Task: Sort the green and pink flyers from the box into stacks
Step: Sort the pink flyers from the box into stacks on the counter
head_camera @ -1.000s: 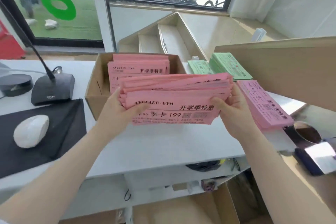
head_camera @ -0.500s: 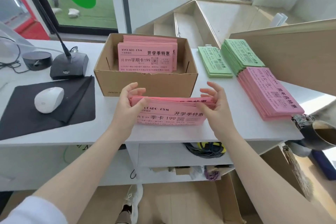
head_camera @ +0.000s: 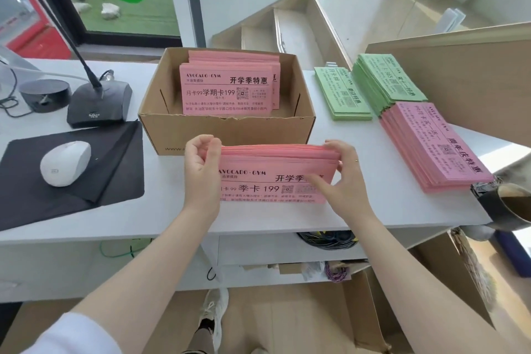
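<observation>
A white desk (head_camera: 287, 218) carried all items. On its left lay a black mat (head_camera: 34, 204) bearing a white mouse (head_camera: 65, 163), with a gooseneck microphone base (head_camera: 99, 108) and a round black device (head_camera: 45, 93) behind it. At centre stood a cardboard box (head_camera: 227, 135) with a pink flyer stack (head_camera: 273, 181) just before it; to the right lay two green flyer stacks (head_camera: 342, 95) (head_camera: 385, 80) and a second pink stack (head_camera: 434, 146).

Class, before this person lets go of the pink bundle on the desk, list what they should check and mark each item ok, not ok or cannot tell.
1. Both the left hand and right hand have a grip on the pink bundle: ok.
2. Bundle edges squared: not ok, top edges fanned.
3. Bundle resting on the desk: cannot tell.
4. Cardboard box emptied: not ok, pink flyers remain.
5. Bundle apart from the pink stack on the right: ok.
</observation>
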Demonstrator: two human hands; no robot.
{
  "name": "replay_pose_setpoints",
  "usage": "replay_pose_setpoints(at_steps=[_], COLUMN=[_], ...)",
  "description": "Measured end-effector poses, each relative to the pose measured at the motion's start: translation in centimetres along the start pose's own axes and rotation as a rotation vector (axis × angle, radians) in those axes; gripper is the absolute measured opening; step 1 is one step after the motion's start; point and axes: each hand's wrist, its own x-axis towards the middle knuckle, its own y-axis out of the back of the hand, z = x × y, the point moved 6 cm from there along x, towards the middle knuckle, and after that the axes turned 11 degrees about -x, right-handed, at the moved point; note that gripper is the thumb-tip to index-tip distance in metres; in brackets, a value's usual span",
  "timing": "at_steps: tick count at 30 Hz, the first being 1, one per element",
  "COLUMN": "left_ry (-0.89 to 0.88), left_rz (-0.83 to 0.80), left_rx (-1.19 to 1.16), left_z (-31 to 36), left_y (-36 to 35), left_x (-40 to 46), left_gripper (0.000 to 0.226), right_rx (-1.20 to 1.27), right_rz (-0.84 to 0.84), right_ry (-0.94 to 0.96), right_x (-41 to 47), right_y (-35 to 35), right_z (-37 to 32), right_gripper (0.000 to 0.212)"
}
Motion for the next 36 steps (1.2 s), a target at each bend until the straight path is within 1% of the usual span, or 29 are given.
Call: replay_pose_setpoints(at_steps=[2, 3, 4, 5, 7, 8, 10, 12, 14, 16, 19, 21, 23, 25, 27, 29, 31, 32, 34, 36], left_ry=[0.026, 0.027, 0.037, 0.051, 0.058, 0.034, -0.015, -0.022, 0.044, 0.087, 0.075, 0.066, 0.048, 0.078, 0.163, 0.285, 0.484, 0.599, 0.768, 0.835], left_rz=[-0.123, -0.207, -0.290, -0.358, -0.419, -0.419, -0.417, -0.448, -0.507, -0.532, -0.560, -0.584, -0.635, -0.677, -0.660, -0.574, -0.453, -0.408, -0.377, -0.382], left_rx=[0.012, 0.057, 0.109, 0.156, 0.214, 0.237, 0.252, 0.283, 0.357, 0.483, 0.576, 0.588, 0.578, 0.521, 0.460, 0.368, 0.211, 0.119, -0.009, -0.062], left_z=[-0.5, -0.8, -1.2, -1.6, -1.9, -1.8, -1.4, -1.4, -2.7, -3.9, -4.5, -4.6, -4.6, -5.2, -6.1, -7.3, -8.9, -9.9, -11.4, -12.6], left_y=[0.4, 0.5, 0.7, 0.7, 0.8, 0.8, 0.5, 0.1, 0.0, 0.1, -0.9, -2.8, -5.5, -8.6, -11.5, -14.0, -16.0, -17.0, -19.1, -20.9], left_x=[-0.1, -0.3, -0.5, -0.8, -1.1, -1.2, -1.2, -1.4, -1.4, -1.3, -1.2, -1.7, -2.5, -3.1, -3.3, -3.0, -2.3, -2.0, -1.7, -1.2], left_gripper=[0.020, 0.030, 0.038, 0.044, 0.045, 0.044, 0.043, 0.042, 0.040, 0.038, 0.045, 0.039, 0.032, 0.030, 0.030, 0.033, 0.035, 0.035, 0.026, 0.006], right_rx=[0.177, 0.273, 0.352, 0.403, 0.442, 0.447, 0.467, 0.483, 0.425, 0.355, 0.322, 0.268, 0.234, 0.219, 0.232, 0.256, 0.339, 0.404, 0.521, 0.593], right_rz=[-0.018, -0.047, -0.081, -0.109, -0.132, -0.129, -0.081, -0.044, -0.103, -0.168, -0.097, -0.001, 0.096, 0.176, 0.216, 0.244, 0.274, 0.304, 0.387, 0.466], right_ry=[-0.117, -0.177, -0.229, -0.268, -0.294, -0.287, -0.270, -0.281, -0.310, -0.335, -0.366, -0.410, -0.516, -0.646, -0.776, -0.891, -0.989, -1.032, -1.102, -1.140], right_x=[-0.2, -0.3, -0.6, -0.8, -0.9, -0.8, -0.8, -1.1, -1.8, -2.5, -3.0, -3.7, -4.9, -6.1, -6.9, -7.4, -7.6, -7.6, -7.3, -6.7], right_y=[-0.3, -0.7, -1.2, -1.6, -1.9, -1.7, -0.7, 0.3, 0.2, 0.0, 1.5, 3.2, 5.0, 6.8, 8.4, 9.6, 10.0, 10.0, 9.8, 9.4], right_z=[0.5, 0.8, 1.1, 1.3, 1.2, 1.0, 0.8, 1.2, 1.8, 2.4, 3.0, 4.0, 5.7, 7.4, 8.9, 10.0, 11.0, 11.4, 12.2, 12.9], right_gripper=[0.070, 0.072, 0.068, 0.058, 0.039, 0.036, 0.034, 0.034, 0.036, 0.040, 0.042, 0.041, 0.036, 0.033, 0.035, 0.029, 0.021, 0.020, 0.023, 0.023])
